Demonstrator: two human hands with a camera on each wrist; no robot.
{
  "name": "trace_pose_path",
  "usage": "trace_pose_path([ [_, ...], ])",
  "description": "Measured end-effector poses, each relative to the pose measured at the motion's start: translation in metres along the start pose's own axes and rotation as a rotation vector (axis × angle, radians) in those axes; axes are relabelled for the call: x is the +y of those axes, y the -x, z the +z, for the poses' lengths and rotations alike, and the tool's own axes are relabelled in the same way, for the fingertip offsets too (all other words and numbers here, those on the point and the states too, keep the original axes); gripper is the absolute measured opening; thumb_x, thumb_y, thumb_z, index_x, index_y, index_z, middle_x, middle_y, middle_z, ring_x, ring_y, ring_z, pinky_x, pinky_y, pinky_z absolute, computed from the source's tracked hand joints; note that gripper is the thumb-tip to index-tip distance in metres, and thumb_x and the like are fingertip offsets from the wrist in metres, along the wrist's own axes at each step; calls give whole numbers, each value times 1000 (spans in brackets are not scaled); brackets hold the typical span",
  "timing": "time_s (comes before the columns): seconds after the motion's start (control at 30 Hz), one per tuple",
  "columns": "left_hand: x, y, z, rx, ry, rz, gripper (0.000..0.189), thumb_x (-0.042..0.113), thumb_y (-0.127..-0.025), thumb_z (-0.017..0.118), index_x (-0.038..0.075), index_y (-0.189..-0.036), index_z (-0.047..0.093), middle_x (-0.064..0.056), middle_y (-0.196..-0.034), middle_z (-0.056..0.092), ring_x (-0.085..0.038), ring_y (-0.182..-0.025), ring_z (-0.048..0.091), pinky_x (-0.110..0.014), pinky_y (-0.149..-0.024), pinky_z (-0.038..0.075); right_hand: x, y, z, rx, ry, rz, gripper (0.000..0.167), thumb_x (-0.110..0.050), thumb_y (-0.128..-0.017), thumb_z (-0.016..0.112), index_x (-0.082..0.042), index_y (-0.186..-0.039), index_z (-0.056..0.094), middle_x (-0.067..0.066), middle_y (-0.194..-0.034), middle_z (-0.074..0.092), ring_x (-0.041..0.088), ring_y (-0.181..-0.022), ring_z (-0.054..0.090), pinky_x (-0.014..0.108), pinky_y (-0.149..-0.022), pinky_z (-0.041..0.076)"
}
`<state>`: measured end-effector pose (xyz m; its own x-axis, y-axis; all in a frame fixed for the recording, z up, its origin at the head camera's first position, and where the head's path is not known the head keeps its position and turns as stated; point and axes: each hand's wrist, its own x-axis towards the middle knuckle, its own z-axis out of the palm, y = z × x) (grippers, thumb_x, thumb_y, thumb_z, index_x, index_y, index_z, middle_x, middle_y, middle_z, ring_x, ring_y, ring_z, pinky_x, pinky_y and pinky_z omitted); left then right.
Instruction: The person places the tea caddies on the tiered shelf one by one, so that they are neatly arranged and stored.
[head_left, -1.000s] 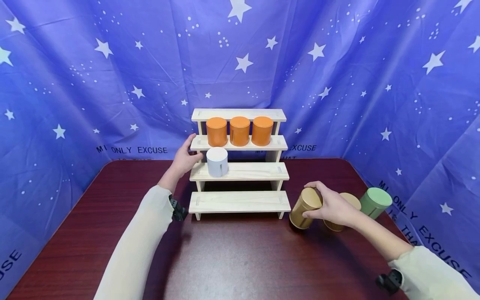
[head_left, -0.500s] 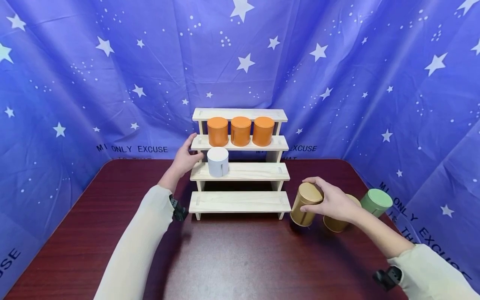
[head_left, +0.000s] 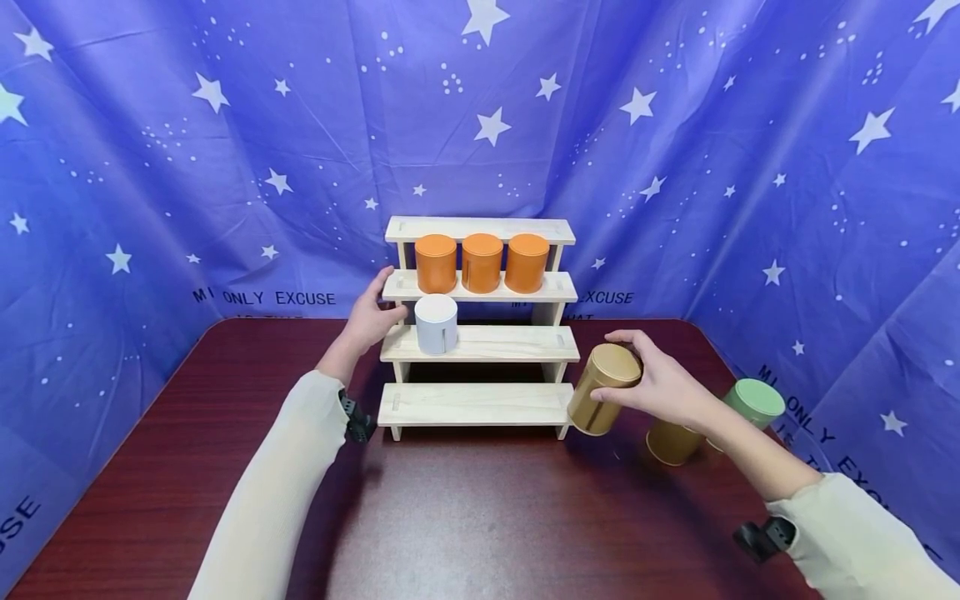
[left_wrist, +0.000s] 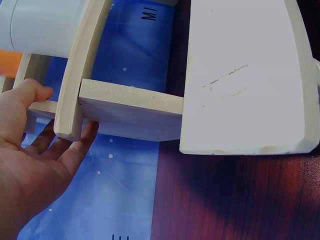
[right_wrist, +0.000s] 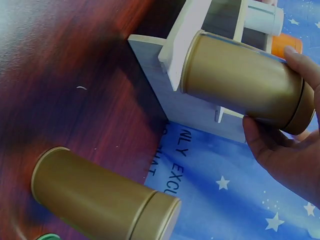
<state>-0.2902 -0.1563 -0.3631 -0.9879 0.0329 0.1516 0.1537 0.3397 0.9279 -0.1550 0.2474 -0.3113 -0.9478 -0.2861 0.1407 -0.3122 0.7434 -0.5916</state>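
Observation:
My right hand (head_left: 663,386) grips a gold canister (head_left: 597,408) near its lid, thumb on one side and fingers on the other. The canister is raised and slightly tilted, its base overlapping the right end of the lowest step in the head view. My left hand (head_left: 369,318) holds the left side of a pale wooden stepped shelf (head_left: 480,404), thumb in front and fingertips behind a step's end (left_wrist: 67,110). A white canister (head_left: 436,325) stands on the second step up, near that hand. Three orange canisters (head_left: 482,264) line the step above.
A second gold canister (right_wrist: 100,200) stands on the dark red table (head_left: 480,517), to the right of the shelf. Beside it is a green canister (head_left: 757,400), partly behind the right forearm. A blue star-patterned curtain (head_left: 300,150) encloses the table's back and sides.
My right hand has lifted the gold canister off the table and carried it up and slightly left toward the shelf. The left hand has stayed at the shelf's side.

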Motion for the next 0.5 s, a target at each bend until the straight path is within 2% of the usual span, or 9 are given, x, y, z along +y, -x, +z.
trace_pose_path([
  [0.17, 0, 0, 1, -1, 7, 1, 82, 0, -81, 59, 19, -150, 20, -18, -132, 49, -26, -100, 50, -17, -69, 43, -8, -5, 0, 36, -59, 11, 78, -32, -70, 82, -7, -126, 36, 13, -108, 63, 21, -94, 60, 27, -81, 46],
  [0.5, 0, 0, 1, 2, 10, 2, 82, 0, -80, 59, 19, -150, 21, -18, -130, 50, -28, -100, 50, -18, -68, 43, -21, -17, -4, 43, -31, -40, 73, -34, -70, 82, -9, -124, 39, 12, -108, 63, 23, -96, 59, 38, -83, 46],
])
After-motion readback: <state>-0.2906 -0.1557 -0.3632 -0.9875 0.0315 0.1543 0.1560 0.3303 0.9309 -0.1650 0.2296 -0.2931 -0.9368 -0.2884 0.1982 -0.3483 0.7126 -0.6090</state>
